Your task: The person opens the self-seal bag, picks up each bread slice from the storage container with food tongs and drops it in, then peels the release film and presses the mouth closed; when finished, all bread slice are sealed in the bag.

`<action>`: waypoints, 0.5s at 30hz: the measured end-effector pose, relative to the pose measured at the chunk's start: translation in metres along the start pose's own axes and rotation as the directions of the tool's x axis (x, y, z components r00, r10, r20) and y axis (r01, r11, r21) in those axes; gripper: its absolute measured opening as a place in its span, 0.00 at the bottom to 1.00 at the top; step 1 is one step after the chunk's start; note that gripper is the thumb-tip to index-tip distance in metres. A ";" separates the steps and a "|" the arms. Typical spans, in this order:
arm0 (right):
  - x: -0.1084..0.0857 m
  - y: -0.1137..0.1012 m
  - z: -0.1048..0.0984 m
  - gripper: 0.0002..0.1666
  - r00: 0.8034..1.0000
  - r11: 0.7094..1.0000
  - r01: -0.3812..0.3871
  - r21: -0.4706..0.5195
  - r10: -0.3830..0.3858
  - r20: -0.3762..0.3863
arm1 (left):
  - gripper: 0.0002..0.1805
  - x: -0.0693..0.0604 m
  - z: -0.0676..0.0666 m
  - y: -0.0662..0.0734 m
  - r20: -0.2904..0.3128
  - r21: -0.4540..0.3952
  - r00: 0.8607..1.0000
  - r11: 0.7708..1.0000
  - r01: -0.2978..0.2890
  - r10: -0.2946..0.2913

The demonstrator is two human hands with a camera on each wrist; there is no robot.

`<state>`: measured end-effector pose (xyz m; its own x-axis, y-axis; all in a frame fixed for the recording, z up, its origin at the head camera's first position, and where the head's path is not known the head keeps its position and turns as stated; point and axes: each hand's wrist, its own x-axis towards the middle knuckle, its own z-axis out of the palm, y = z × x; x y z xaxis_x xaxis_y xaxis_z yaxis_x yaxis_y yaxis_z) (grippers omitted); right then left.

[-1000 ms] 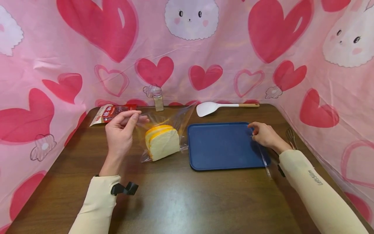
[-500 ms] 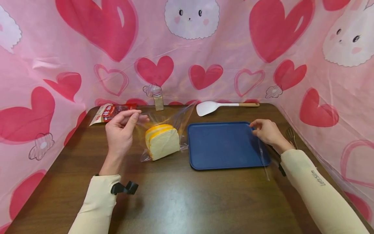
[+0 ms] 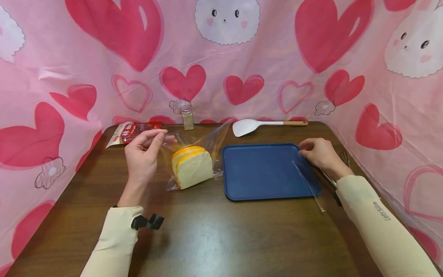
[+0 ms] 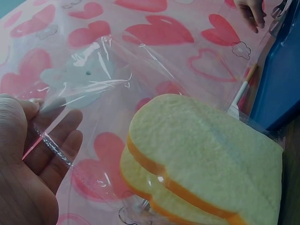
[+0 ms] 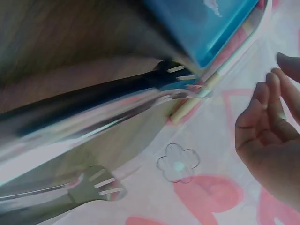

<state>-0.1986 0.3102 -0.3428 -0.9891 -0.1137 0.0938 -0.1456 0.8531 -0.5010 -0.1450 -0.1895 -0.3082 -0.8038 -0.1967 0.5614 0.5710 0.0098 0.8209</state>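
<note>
My left hand [image 3: 142,159] pinches the upper edge of a clear plastic bag [image 3: 219,140] between thumb and forefinger. Slices of bread with orange crust [image 3: 195,169] stand inside the bag, close up in the left wrist view as two slices [image 4: 201,145]. At the far right corner of a blue tray [image 3: 266,171] is my right hand [image 3: 322,156], its fingers loosely bent. A thin clear strip [image 3: 308,186] slants over the tray's right side, its upper end apart from those fingertips. In the right wrist view, the right hand [image 5: 269,112] shows nothing clearly held.
Metal tongs [image 5: 93,112] lie right of the tray, partly under my right forearm. A white spatula [image 3: 245,127] with a wooden handle lies behind the tray. A seasoning jar [image 3: 187,119] and a red packet [image 3: 129,132] stand and lie at the back left.
My right hand has shifted slightly right. The clear strip hung below its fingers and now slants, its upper end left of the hand. My left hand and the bag stay put.
</note>
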 end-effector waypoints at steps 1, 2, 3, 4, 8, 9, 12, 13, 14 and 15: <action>0.000 -0.003 0.000 0.16 1.000 1.000 0.020 -0.001 -0.020 -0.024 | 0.11 0.000 0.000 0.000 0.000 -0.003 1.000 1.000 -0.002 0.002; 0.001 -0.006 0.000 0.15 0.998 0.999 0.039 -0.003 -0.039 -0.039 | 0.10 0.000 0.000 0.000 0.000 -0.005 1.000 1.000 -0.005 0.005; 0.001 -0.010 0.000 0.15 0.997 0.998 0.059 -0.006 -0.060 -0.050 | 0.10 0.000 0.000 -0.001 0.000 -0.008 1.000 1.000 -0.006 0.006; 0.001 -0.015 0.001 0.15 0.995 0.997 0.080 -0.008 -0.080 -0.060 | 0.09 -0.001 0.000 -0.001 -0.001 -0.008 1.000 1.000 -0.008 0.008; 0.004 -0.042 0.003 0.16 0.987 0.987 0.153 0.041 -0.150 -0.058 | 0.10 -0.001 0.000 0.000 -0.007 -0.021 1.000 1.000 -0.012 0.012; 0.006 -0.050 0.005 0.17 0.985 0.983 0.169 0.070 -0.166 -0.053 | 0.10 -0.001 0.000 0.000 -0.010 -0.027 1.000 1.000 -0.011 0.011; 0.011 -0.078 0.012 0.19 0.980 0.962 0.200 0.184 -0.200 -0.017 | 0.12 0.000 0.000 0.001 -0.020 -0.040 1.000 0.999 -0.013 0.013; 0.013 -0.089 0.014 0.19 0.977 0.952 0.209 0.222 -0.214 -0.004 | 0.12 0.000 0.000 0.001 -0.024 -0.042 1.000 0.999 -0.017 0.016; 0.015 -0.100 0.018 0.20 0.973 0.940 0.222 0.259 -0.232 0.006 | 0.12 0.000 0.000 0.001 -0.029 -0.046 0.999 0.999 -0.021 0.019; 0.018 -0.111 0.021 0.20 0.968 0.924 0.234 0.302 -0.250 0.015 | 0.12 0.000 0.000 0.001 -0.035 -0.049 0.999 0.998 -0.027 0.026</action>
<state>-0.2006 0.2028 -0.3035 -0.9214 -0.3310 0.2036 -0.3732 0.6079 -0.7009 -0.1447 -0.1895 -0.3074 -0.7826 -0.2303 0.5784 0.6003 -0.0329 0.7991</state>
